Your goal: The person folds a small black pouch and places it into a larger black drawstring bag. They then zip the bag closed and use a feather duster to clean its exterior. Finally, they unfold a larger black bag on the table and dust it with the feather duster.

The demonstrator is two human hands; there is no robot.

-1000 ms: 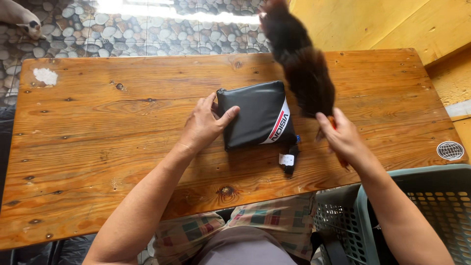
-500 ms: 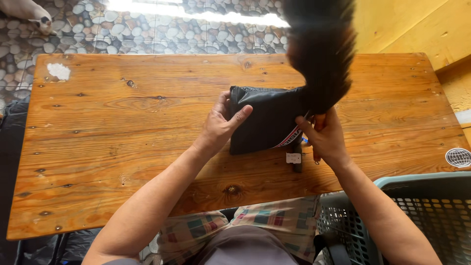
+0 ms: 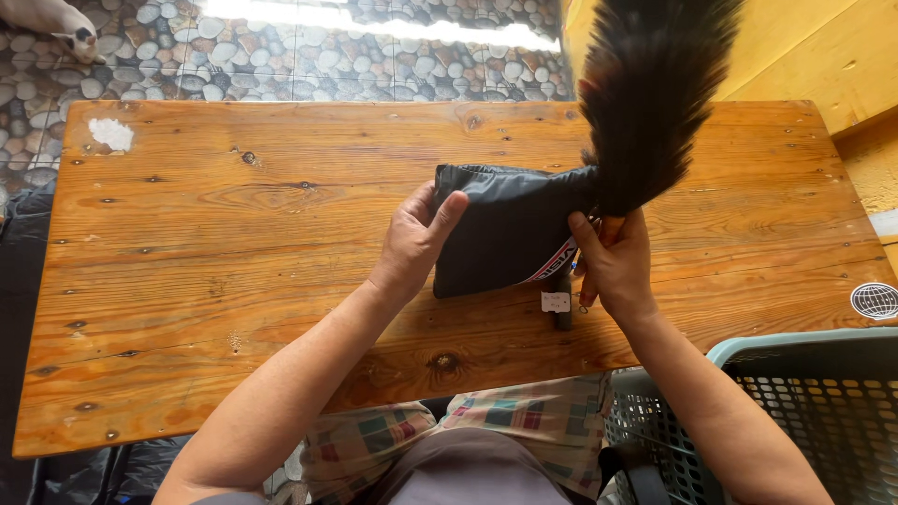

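A black padded pouch (image 3: 510, 224) with a white and red stripe lies on the wooden table (image 3: 234, 281). My left hand (image 3: 416, 238) grips the pouch's left edge, thumb on top. My right hand (image 3: 613, 262) holds the orange handle of a dark feather duster (image 3: 650, 84). The duster stands upright, and its feathers brush the pouch's right end. A small white tag (image 3: 556, 302) on a dark strap hangs from the pouch's lower edge, between my hands.
A pale green plastic basket (image 3: 795, 411) stands at the lower right, beside my lap. A round sticker (image 3: 875, 300) sits on the table's right edge. Yellow wooden boards (image 3: 823, 47) rise at the upper right. A pebble-pattern floor (image 3: 281, 47) lies beyond the table.
My right hand has swung the duster from a slant over the pouch to upright at its right end. My left hand has shifted from lying on the pouch to gripping its left edge.
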